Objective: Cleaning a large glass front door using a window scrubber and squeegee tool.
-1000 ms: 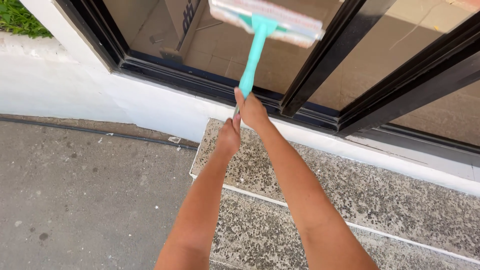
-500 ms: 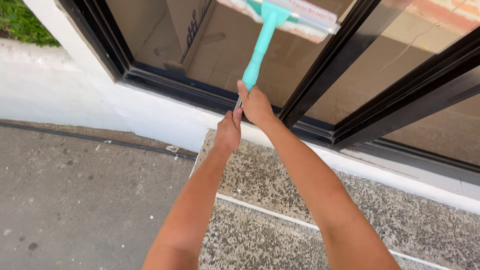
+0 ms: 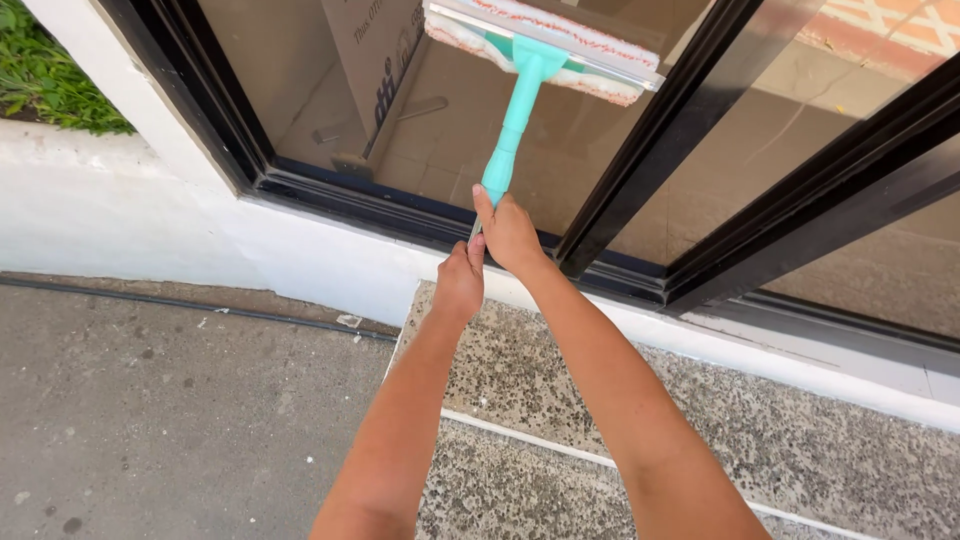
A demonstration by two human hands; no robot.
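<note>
Since the frame half a second ago, the squeegee head (image 3: 543, 48) sits lower in view and shows its full width, tilted down to the right; both hands remain stacked on the handle.

The window squeegee is a turquoise tool with a white-and-pink scrubbing pad, its head against the glass pane (image 3: 300, 90) near the top of the view. The turquoise handle (image 3: 510, 140) runs down from the head to the hands. The right hand (image 3: 508, 232) is closed around the lower grip of the handle; the left hand (image 3: 460, 280) is clenched just below it, on the thin pole end (mostly hidden by the fingers).

For a clean stroke, judged from this position:
1. Keep the head flat on the glass along its whole edge.
2. Level the tilt before pulling.
3. Stop the stroke short of the black window frame (image 3: 660, 140) to the right.

Below the sill lie a white wall (image 3: 150, 220) and speckled stone steps (image 3: 800, 440).
</note>
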